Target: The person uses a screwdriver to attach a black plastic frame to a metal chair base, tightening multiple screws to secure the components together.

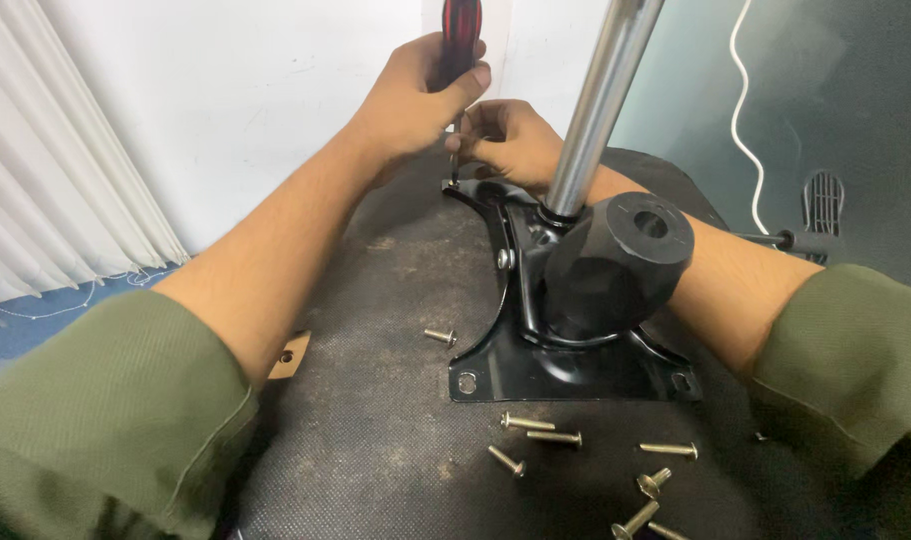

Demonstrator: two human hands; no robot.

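The left hand [415, 95] is closed around the red-and-black handle of a screwdriver [461, 40], held near upright, with its shaft running down to the far-left corner of the black metal mounting plate [535, 370]. The plate lies flat on the dark fabric underside of a chair seat [375, 440]. To drive well here, keep the shaft square to the plate and press down along its axis so the tip does not ride out of the screw head. The right hand [510, 140] is curled at the same corner, fingertips pinched near the shaft tip; it appears to steady a screw, though the screw itself cannot be made out. Keep those fingers clear of the tip once the thread bites. The chrome gas-lift column [600, 100] rises tilted from the plate centre, beside a black cylindrical knob [620, 260]; avoid leaning the forearm on either. Loose screws [555, 437] lie scattered on the seat just in front of the plate, one [440, 336] lying apart at its left edge.
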